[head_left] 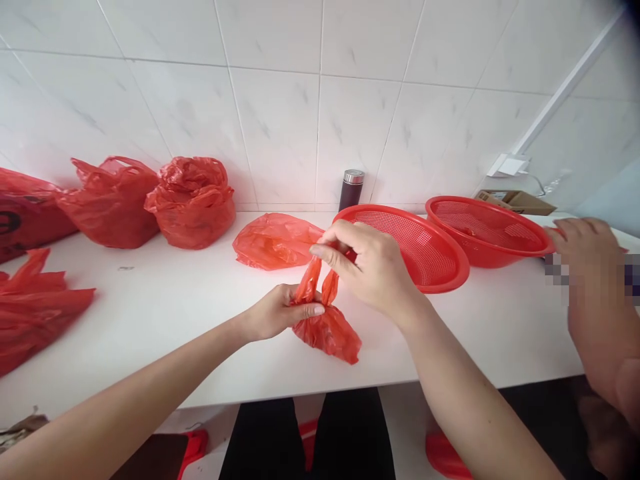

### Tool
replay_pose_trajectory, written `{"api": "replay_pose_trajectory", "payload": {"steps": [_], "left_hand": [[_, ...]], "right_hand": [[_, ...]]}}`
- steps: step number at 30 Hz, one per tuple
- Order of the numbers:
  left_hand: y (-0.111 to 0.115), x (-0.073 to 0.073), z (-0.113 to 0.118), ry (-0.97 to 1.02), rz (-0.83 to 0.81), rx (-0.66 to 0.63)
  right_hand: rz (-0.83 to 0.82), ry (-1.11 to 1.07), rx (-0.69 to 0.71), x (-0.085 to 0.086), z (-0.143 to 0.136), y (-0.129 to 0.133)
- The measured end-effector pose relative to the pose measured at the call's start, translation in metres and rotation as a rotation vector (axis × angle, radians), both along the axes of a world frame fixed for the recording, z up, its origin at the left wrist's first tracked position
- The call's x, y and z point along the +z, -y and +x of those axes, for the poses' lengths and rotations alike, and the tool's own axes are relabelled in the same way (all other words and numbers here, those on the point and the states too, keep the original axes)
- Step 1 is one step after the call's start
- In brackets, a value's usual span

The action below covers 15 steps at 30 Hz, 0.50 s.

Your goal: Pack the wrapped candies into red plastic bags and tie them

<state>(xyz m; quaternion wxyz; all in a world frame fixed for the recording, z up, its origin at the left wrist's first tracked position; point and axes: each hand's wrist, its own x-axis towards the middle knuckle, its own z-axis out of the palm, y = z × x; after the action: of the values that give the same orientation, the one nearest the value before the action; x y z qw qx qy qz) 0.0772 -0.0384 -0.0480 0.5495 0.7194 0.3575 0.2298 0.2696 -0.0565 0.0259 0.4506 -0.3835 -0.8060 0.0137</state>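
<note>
Near the table's front edge, a red plastic bag (333,333) hangs gathered between my two hands. My left hand (277,312) is closed around its neck, the thumb lying across the front. Just above, my right hand (367,260) pinches the bag's twisted upper ends between thumb and bent fingers. Whether a knot is there, and what the bag holds, I cannot tell. Behind my hands a flat, translucent red plastic bag (275,243) lies on the white table (165,320). A red perforated basket (435,267) stands right behind my right hand.
Several filled red bags (193,207) stand along the wall at left. Another red bag (40,313) lies nearer. A dark flask (352,190), a second red basket (493,247) and a cardboard box (517,201) are at the back. A co-worker's hand (587,247) is at far right.
</note>
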Motion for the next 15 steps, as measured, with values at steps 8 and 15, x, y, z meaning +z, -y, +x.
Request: {"api": "replay_pose_trajectory", "payload": {"steps": [8,15], "left_hand": [[0.009,0.011,-0.008,-0.034,-0.052,-0.155],[0.019,0.030,-0.015,-0.189,0.039,-0.120]], "right_hand": [[0.426,-0.014,-0.141,-0.004,0.012,-0.013],[0.432,-0.115,-0.192,0.007,0.011,-0.013]]}}
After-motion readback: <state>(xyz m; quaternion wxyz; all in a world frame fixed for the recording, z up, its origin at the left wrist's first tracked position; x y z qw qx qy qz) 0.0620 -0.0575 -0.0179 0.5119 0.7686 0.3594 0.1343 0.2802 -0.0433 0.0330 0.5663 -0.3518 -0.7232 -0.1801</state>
